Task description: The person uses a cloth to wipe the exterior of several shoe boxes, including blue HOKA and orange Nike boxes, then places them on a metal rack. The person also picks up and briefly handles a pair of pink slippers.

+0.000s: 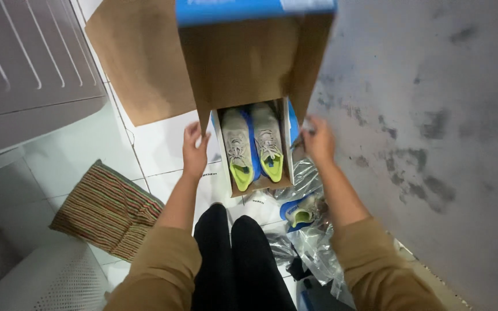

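An open shoe box (291,151) with a blue outside and brown inside stands on the white tiled floor. Its raised lid (249,57) tilts toward me. Inside lies a pair of grey sneakers (253,144) with yellow-green toes and blue trim. My left hand (194,151) rests against the left edge of the box and lid. On the right side, my right hand (318,140) grips the box wall and lid flap. Both arms wear tan sleeves, and my black-trousered legs show below.
A striped mat (106,208) lies on the floor at left. Crumpled clear plastic (312,236) with another blue and yellow shoe (298,212) lies right of my legs. A stained grey wall (433,126) rises at right. A grey appliance (27,69) stands upper left.
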